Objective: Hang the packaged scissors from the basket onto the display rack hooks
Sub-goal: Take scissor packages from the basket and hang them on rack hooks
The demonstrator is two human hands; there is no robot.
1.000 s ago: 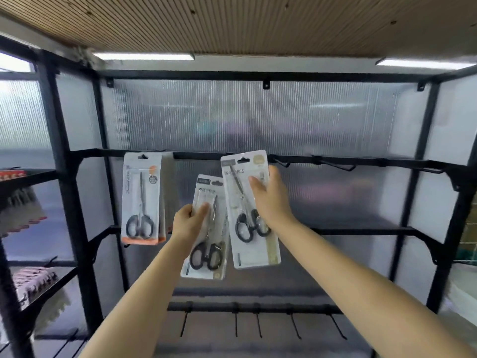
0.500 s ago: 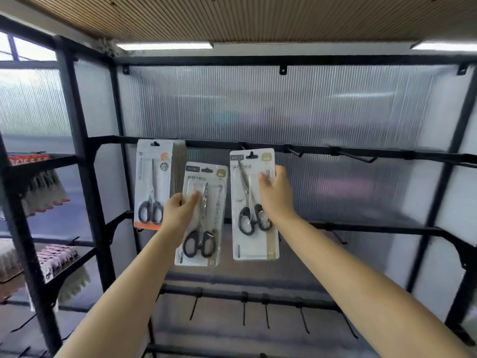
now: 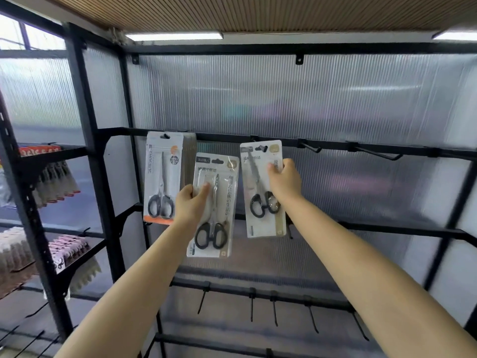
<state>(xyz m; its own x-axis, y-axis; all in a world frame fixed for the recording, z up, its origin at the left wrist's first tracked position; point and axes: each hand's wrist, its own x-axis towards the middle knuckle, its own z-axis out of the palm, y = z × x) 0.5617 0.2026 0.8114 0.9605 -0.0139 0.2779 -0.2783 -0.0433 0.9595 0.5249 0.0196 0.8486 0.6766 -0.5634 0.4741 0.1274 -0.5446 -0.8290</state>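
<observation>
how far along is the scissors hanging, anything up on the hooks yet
Done: a stack of orange-trimmed scissors packs hangs from the top rail. In hand: the right hand holds a gold-labelled pack with its hang hole up at the rail; the left hand holds another pack lower, not hooked. Left: seating both; empty hooks remain. The basket is out of view.
</observation>
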